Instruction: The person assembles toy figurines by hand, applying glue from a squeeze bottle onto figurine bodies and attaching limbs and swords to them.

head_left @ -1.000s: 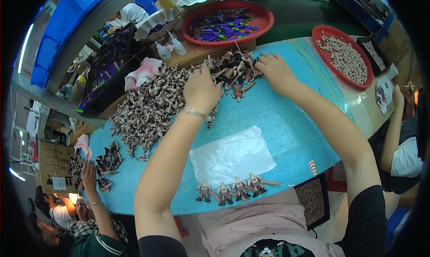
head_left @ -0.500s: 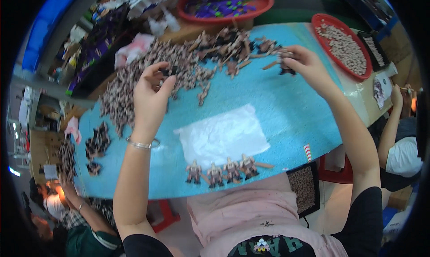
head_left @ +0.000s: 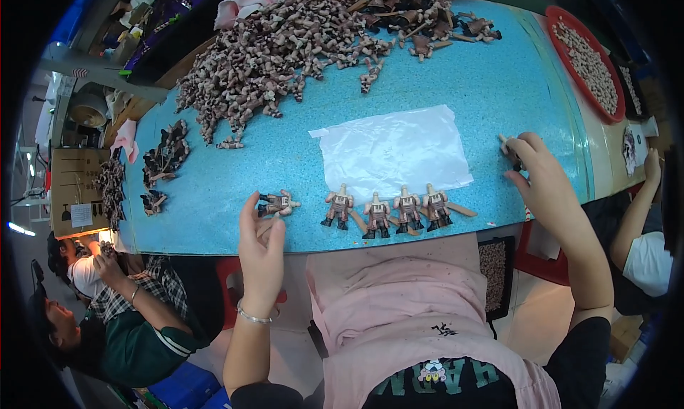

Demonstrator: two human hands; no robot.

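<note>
At the near table edge, my left hand (head_left: pixel 261 256) has its thumb and fingers around the near side of a small headless toy figure (head_left: pixel 279 204) with dark boots; a brown strip shows between the fingers. Toward the right of the table, my right hand (head_left: pixel 538 170) pinches another small toy figure (head_left: pixel 510 151), mostly covered by the fingers. Between the hands, several similar brown figures (head_left: pixel 377 213) lie in a row along the near edge, the outermost with a brown strip sticking out. A crumpled white sheet (head_left: pixel 392 147) lies just beyond them.
A large heap of small figure parts (head_left: pixel 263 60) covers the far left of the blue table (head_left: pixel 470 81), with darker figures (head_left: pixel 420 17) beside it. A red tray (head_left: pixel 621 110) of pale pieces stands far right. Small dark clusters (head_left: pixel 167 152) lie left. Co-workers (head_left: pixel 142 323) sit at both sides.
Both hands have come back toward me: the left from the heap to the near edge with a figure, the right from the far side with its figure. The view has also shifted.
</note>
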